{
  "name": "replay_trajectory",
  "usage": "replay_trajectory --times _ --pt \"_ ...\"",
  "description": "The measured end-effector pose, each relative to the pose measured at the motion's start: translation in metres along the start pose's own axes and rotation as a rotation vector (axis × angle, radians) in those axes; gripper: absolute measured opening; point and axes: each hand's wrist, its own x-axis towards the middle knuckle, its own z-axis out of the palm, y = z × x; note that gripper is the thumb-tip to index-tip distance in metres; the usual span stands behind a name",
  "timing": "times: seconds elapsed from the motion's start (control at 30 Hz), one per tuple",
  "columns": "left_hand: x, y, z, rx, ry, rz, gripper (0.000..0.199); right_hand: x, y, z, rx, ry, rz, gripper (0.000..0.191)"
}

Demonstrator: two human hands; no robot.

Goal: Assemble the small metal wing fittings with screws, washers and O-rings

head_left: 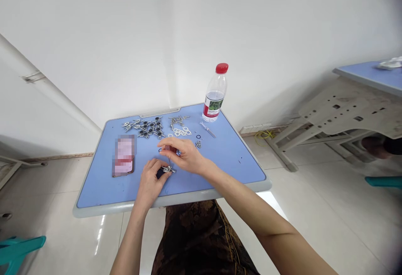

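Observation:
My left hand [152,178] rests near the table's front edge, thumb and fingers closed on a small silver metal fitting [167,169]. Just above it, my right hand [180,152] is bent over with its thumb and fingertips drawn together; what they hold, if anything, is too small to make out. A small dark ring [160,150] shows by those fingertips. A thin upright line appears between the right hand and the fitting. Some dark blue rings [178,152] are partly hidden under my right hand.
Behind my hands lie a pile of metal fittings with black centres [150,127], metal pins [177,121], flat white gaskets [181,132], steel balls [198,144] and a syringe [207,129]. A water bottle [214,99] stands at the back right; a phone [124,155] lies left.

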Motion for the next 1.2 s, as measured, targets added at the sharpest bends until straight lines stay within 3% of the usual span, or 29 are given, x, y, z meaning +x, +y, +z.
replay_trajectory --times 0.23,0.47,0.67,0.83,1.0,1.2 --pt "0.001 0.001 0.000 0.001 0.009 0.004 0.004 0.006 0.000 -0.023 0.156 -0.249 0.058 0.032" --pt "0.000 -0.003 0.002 0.012 0.017 0.019 0.005 0.007 0.003 -0.016 -0.049 -0.054 0.065 0.006" --pt "0.000 -0.001 0.002 0.015 0.021 -0.007 0.004 0.003 0.003 -0.004 -0.138 -0.018 0.027 0.016" --pt "0.000 -0.002 0.002 0.015 0.018 -0.009 0.004 0.003 0.002 -0.006 -0.006 -0.084 0.032 0.011" --pt "0.001 -0.001 0.001 0.009 0.004 -0.007 0.004 0.007 0.003 -0.020 0.111 -0.266 0.077 0.028" --pt "0.002 0.000 0.000 0.020 0.002 0.008 0.004 0.010 0.007 -0.018 0.069 -0.209 0.098 0.021"
